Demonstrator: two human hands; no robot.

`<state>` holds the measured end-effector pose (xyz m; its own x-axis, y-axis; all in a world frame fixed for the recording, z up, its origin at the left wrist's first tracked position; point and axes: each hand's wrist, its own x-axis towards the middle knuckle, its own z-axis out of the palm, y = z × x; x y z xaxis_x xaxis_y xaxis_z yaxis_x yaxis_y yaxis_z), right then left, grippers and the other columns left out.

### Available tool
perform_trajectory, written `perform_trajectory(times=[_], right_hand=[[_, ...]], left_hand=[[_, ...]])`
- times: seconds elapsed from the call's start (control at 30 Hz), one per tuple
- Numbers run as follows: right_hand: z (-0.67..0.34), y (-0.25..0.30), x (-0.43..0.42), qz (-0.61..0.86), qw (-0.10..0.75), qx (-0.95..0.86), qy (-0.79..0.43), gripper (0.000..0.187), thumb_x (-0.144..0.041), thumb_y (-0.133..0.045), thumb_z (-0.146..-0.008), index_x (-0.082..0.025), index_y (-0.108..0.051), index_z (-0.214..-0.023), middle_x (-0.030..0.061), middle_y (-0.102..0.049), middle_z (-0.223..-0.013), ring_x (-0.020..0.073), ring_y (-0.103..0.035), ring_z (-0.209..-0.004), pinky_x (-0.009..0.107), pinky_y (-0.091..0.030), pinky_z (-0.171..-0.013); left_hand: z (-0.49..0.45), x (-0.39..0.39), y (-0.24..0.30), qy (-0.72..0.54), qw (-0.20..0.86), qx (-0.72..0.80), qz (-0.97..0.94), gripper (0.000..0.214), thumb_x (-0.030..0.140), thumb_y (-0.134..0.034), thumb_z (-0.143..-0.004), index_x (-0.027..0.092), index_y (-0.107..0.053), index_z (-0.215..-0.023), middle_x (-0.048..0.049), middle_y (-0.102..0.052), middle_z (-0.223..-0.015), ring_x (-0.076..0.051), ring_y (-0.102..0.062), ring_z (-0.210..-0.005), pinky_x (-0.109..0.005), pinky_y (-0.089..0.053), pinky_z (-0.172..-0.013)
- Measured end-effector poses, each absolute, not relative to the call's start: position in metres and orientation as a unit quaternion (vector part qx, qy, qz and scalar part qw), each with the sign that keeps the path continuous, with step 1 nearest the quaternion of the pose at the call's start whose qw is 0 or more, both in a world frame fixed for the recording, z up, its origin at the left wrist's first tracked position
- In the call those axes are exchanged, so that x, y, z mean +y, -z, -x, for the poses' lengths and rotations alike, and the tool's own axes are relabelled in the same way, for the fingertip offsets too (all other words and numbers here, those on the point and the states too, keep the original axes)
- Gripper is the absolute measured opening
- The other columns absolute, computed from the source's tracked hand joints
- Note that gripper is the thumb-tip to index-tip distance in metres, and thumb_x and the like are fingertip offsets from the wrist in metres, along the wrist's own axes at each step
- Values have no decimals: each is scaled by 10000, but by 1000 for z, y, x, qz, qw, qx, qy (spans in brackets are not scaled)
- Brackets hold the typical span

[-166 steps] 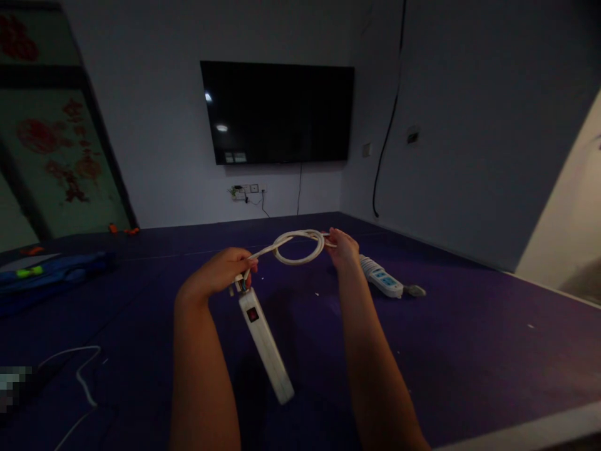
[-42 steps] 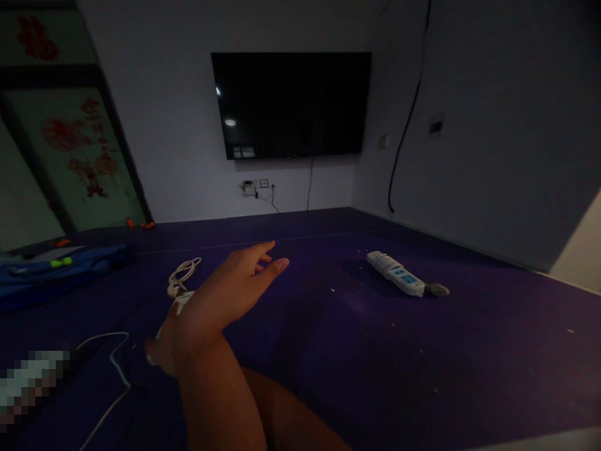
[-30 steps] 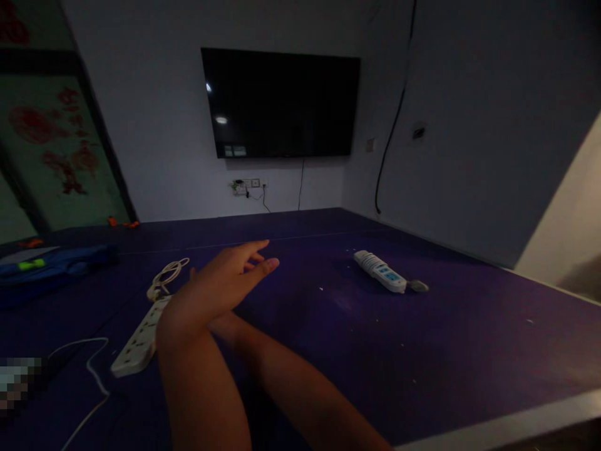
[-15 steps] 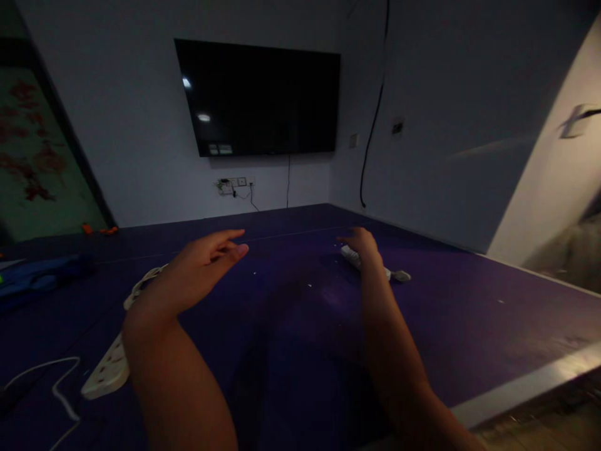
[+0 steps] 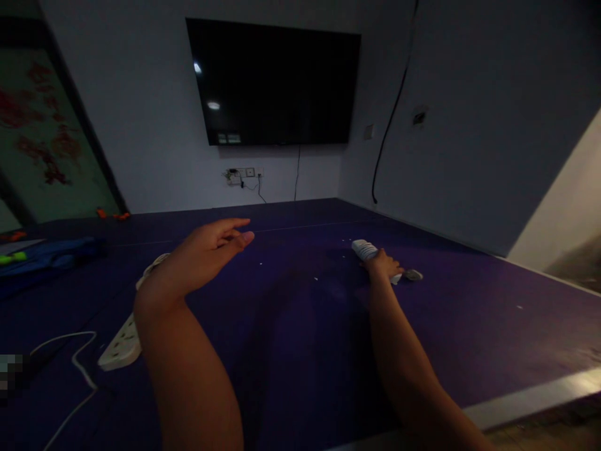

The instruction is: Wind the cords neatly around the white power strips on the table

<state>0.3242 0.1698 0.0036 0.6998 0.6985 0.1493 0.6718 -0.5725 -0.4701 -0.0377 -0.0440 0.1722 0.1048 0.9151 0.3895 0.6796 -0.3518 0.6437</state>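
My right hand (image 5: 382,263) lies over a white, ribbed, tube-shaped thing (image 5: 364,248) on the purple surface, its fingers curled across the nearer part. The ribbed end sticks out beyond the hand to the upper left; what the thing is I cannot make out. A small greyish-white object (image 5: 414,275) lies just right of it. My left hand (image 5: 211,250) hangs in the air over the surface, holding nothing, with the index finger stretched out and the thumb apart. Under my left forearm, partly hidden, lies a white power strip (image 5: 123,344) with its cord.
The purple surface (image 5: 291,326) carries small white scraps and ends in a pale edge (image 5: 539,388) at the right. A white cable (image 5: 84,369) and blue cloth (image 5: 61,254) lie on the left. A television (image 5: 277,84) hangs on the wall above sockets (image 5: 244,173).
My right hand has come down onto the white ribbed thing and its fingers now lie over it. My left hand keeps nearly the same pose. The view has shifted slightly.
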Motion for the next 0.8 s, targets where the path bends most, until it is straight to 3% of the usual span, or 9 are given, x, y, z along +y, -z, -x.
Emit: perform_trajectory(times=[0.33, 0.47, 0.57, 0.7, 0.8], right_hand=[[-323, -14, 158, 873, 331, -359, -11, 466, -334, -675, -677, -224, -586, -1120, 174, -631, -1086, 344, -519, -1102, 472, -354, -885], [-322, -47, 147, 830, 444, -336, -7, 582, -436, -716, -613, -239, -582, -1143, 151, -639, -1092, 328, -561, -1050, 420, -419, -847], [-315, -80, 144, 758, 557, -339, -24, 564, -513, -699, -602, -177, -642, -1051, 150, -659, -1038, 313, -597, -982, 373, -460, -791], [-281, -113, 142, 568, 716, -359, -189, 518, -493, -665, -641, -83, -653, -959, 110, -673, -871, 243, -634, -824, 292, -497, -634], [-236, -120, 131, 410, 732, -376, -393, 424, -457, -662, -662, -90, -643, -872, 75, -656, -701, 180, -621, -631, 250, -487, -513]], left_hand=[[46, -45, -168, -392, 163, 562, -710, 532, 473, -529, -783, 217, -517, -1249, -61, -671, -1069, -206, -620, -986, -341, -468, -867], [46, -56, -170, -410, 166, 563, -698, 554, 490, -534, -774, 213, -512, -1254, -69, -664, -1088, -220, -616, -995, -346, -475, -850], [47, -64, -172, -422, 167, 553, -699, 553, 494, -533, -775, 213, -516, -1250, -65, -667, -1078, -222, -609, -1004, -353, -464, -870], [52, -57, -173, -465, 168, 540, -682, 517, 486, -551, -770, 208, -551, -1206, -71, -662, -1092, -219, -591, -1029, -363, -430, -916], [53, -26, -167, -540, 178, 528, -631, 444, 452, -567, -775, 180, -596, -1124, -80, -659, -1083, -208, -580, -1036, -343, -405, -925]])
